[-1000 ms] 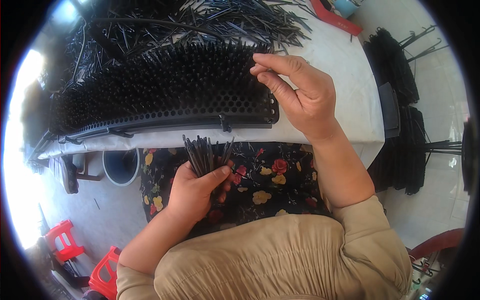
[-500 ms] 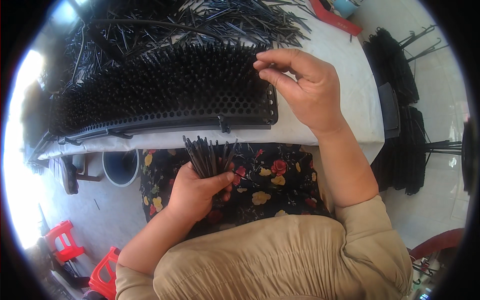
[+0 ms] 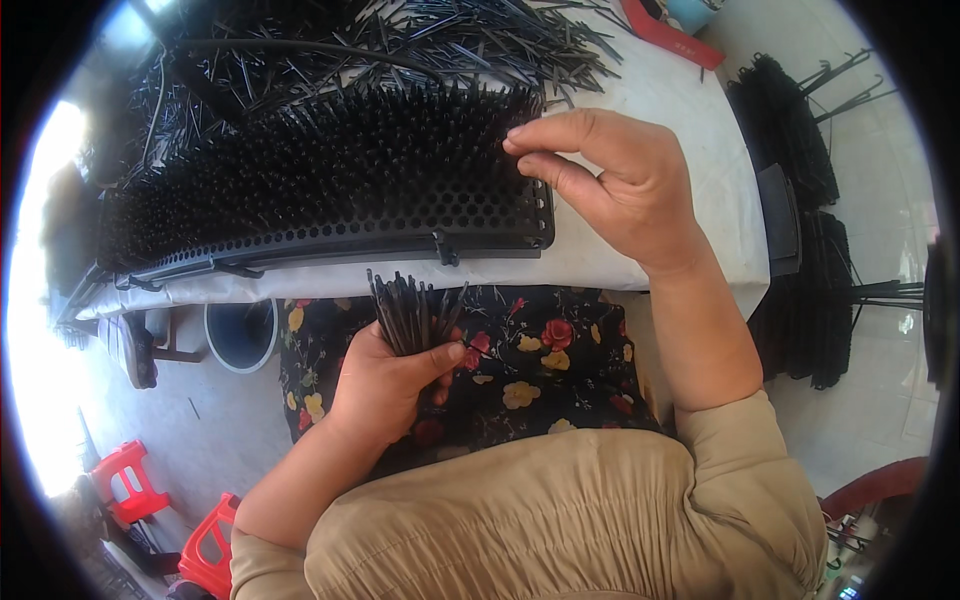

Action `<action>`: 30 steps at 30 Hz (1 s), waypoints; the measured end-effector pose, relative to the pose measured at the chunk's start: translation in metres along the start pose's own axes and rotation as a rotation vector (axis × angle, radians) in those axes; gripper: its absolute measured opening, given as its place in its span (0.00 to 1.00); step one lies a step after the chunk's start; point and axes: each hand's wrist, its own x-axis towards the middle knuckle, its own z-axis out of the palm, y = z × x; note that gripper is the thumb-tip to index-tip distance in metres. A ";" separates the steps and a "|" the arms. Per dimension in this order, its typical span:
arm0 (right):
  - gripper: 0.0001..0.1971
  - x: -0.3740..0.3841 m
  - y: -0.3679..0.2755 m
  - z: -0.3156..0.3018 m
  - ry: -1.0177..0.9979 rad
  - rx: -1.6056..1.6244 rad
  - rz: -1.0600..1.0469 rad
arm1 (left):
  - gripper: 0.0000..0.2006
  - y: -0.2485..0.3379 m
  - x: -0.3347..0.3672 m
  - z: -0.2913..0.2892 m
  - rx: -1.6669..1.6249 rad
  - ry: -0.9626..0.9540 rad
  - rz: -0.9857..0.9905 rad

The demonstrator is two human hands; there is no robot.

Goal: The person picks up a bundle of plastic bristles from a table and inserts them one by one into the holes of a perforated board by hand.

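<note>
A bundle of thin black sticks (image 3: 412, 312) stands upright in my left hand (image 3: 388, 388), above the floral cloth on my lap. My left thumb presses across the bundle's front, with the fingers wrapped behind. My right hand (image 3: 625, 190) is at the right end of a long black perforated rack (image 3: 375, 216). Its thumb and forefinger come together in a loose pinch beside the sticks there. Anything thin between those fingertips is lost against the dark background. Densely packed black sticks (image 3: 340, 150) stand in the rack's holes. Along its near edge, several rows of holes show no sticks.
A heap of loose black sticks (image 3: 480, 45) lies behind the rack on the white-covered table (image 3: 690, 150). A red object (image 3: 672, 38) is at the far right corner. Dark stacked racks (image 3: 815, 300) stand right, a bucket (image 3: 242, 335) and red stools (image 3: 130, 482) left.
My right hand has shifted slightly down and to the right, its fingertips still by the rack's right end. The left hand with its bundle has barely moved.
</note>
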 end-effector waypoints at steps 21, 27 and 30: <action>0.11 -0.013 0.010 0.018 0.095 -0.302 -0.023 | 0.06 -0.002 0.001 -0.001 0.018 0.008 0.009; 0.12 -0.017 0.006 0.022 0.053 -0.242 -0.014 | 0.10 -0.002 -0.002 0.001 0.006 -0.060 -0.018; 0.12 -0.017 0.001 0.026 0.020 -0.217 -0.037 | 0.09 -0.003 -0.002 0.002 -0.027 -0.097 -0.007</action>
